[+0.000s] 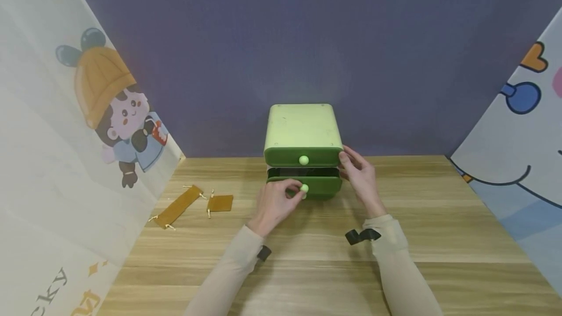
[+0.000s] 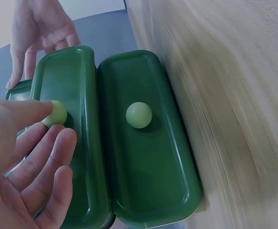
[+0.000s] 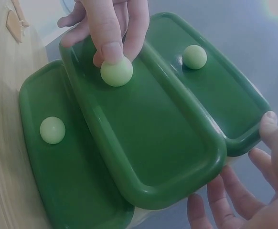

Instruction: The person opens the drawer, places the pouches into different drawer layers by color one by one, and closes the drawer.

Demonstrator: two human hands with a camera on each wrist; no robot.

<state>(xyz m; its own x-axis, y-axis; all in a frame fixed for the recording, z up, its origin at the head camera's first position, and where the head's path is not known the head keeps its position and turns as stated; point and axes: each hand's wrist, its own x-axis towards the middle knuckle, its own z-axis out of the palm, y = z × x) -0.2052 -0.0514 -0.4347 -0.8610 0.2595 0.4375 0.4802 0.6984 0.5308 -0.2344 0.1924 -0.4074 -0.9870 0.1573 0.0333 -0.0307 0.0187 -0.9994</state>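
A small cabinet (image 1: 303,126) with a pale green shell and three dark green drawers stands against the back wall. Its middle drawer (image 1: 322,187) is pulled partway out, leaving a dark gap under the top drawer (image 1: 281,157). My left hand (image 1: 275,204) pinches that middle drawer's round knob (image 2: 58,113) between thumb and fingers. At the cabinet's right side, my right hand (image 1: 361,179) rests with its thumb at the top drawer's front edge and its other fingers extended along the side. The bottom drawer (image 2: 144,167) sits further back, below the middle one.
Two brown drawstring pouches lie on the wooden table (image 1: 439,238) at the left: a long pouch (image 1: 179,207) and a smaller pouch (image 1: 221,203). A dark blue panel (image 1: 303,38) rises behind the cabinet, with cartoon-printed walls on both sides.
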